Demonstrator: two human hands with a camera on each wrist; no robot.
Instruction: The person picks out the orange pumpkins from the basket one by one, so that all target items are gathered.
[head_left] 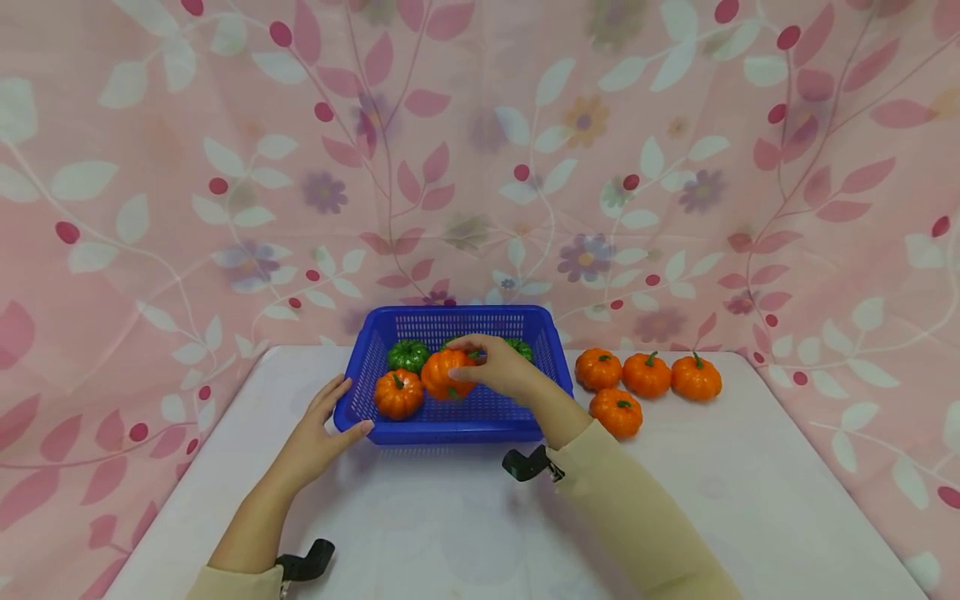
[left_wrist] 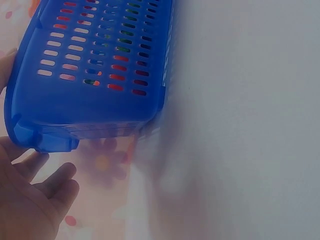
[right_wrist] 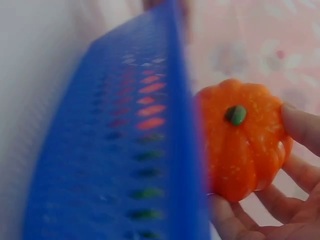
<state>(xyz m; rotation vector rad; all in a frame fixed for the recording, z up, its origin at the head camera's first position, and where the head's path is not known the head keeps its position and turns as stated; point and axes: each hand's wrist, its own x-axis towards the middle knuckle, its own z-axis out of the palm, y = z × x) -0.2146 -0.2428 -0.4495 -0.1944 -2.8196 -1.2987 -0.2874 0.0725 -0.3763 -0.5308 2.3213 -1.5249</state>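
In the head view, my right hand point(head_left: 498, 365) grips an orange pumpkin point(head_left: 444, 375) over the blue basket point(head_left: 457, 432). The right wrist view shows thumb and fingers around that pumpkin point(right_wrist: 245, 145), its green stem facing the camera. My left hand point(head_left: 318, 437) rests at the basket's left front corner, thumb on the front rim and fingers along the left side. In the left wrist view, the fingers of the left hand point(left_wrist: 32, 200) are spread beside the basket's rim point(left_wrist: 25, 130). Inside the basket lie another orange pumpkin point(head_left: 399, 394) and green pumpkins point(head_left: 408, 356), partly hidden by my right hand.
Several orange pumpkins point(head_left: 647, 375) stand on the white table point(head_left: 712, 483) to the right of the basket. A floral pink curtain point(head_left: 480, 167) hangs behind the table and along its sides. Black wrist mounts point(head_left: 306, 562) sit on both forearms.
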